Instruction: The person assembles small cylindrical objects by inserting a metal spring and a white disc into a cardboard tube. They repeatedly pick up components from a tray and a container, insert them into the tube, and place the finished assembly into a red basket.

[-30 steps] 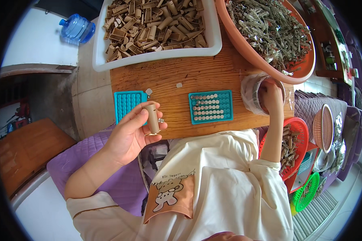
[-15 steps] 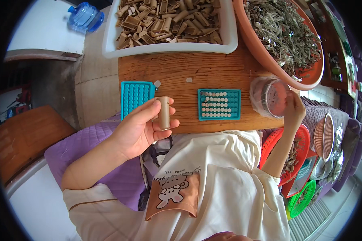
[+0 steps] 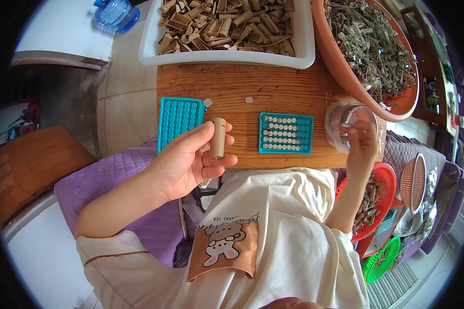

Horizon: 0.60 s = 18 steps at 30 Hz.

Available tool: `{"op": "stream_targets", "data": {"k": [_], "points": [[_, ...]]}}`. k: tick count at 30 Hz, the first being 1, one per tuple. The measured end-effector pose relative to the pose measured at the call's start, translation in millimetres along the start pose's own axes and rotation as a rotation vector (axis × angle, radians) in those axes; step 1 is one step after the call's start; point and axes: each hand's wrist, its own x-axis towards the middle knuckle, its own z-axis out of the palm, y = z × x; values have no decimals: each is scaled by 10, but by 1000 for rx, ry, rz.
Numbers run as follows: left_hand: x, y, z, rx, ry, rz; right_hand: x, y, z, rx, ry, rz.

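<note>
My left hand (image 3: pixel 183 159) is closed round a tan cylindrical tube (image 3: pixel 218 138), held upright with the thumb on one side and fingers on the other. My right hand (image 3: pixel 362 143) is over the near side of a clear round container (image 3: pixel 331 126) wrapped in thin plastic. Its fingertips are pinched together; a small pale bit shows at them, too small to name. Between the hands, a teal tray (image 3: pixel 286 151) holds rows of small white round pieces, with its right-hand cells bare. Another teal tray (image 3: pixel 180 121) with round cells lies just beyond my left hand.
A white bin (image 3: pixel 227 57) of tan tube parts stands at the table's far side. Right of it is an orange basin (image 3: pixel 340 77) of clear, tangled plastic pieces. Red (image 3: pixel 392 180) and green baskets (image 3: pixel 368 270) are at my right. Two small pale chips lie on the wooden table (image 3: pixel 206 77).
My right hand has lifted from the container's right edge and moved left, fingertips pinched. The tube in my left hand has shifted slightly in the picture, as has the whole scene.
</note>
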Motion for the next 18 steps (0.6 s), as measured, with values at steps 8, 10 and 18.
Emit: {"op": "stream_targets", "data": {"k": [8,10,18], "points": [[-77,-24,153,284,-108,-73,-208,-694,866,2,-466,-395],[-79,-37,147,342,-129,-62,-288,-746,926,59,-535,-331],[-100,-57,151,404,-179,-76,-354,-743,940,39,-507,-430]]}}
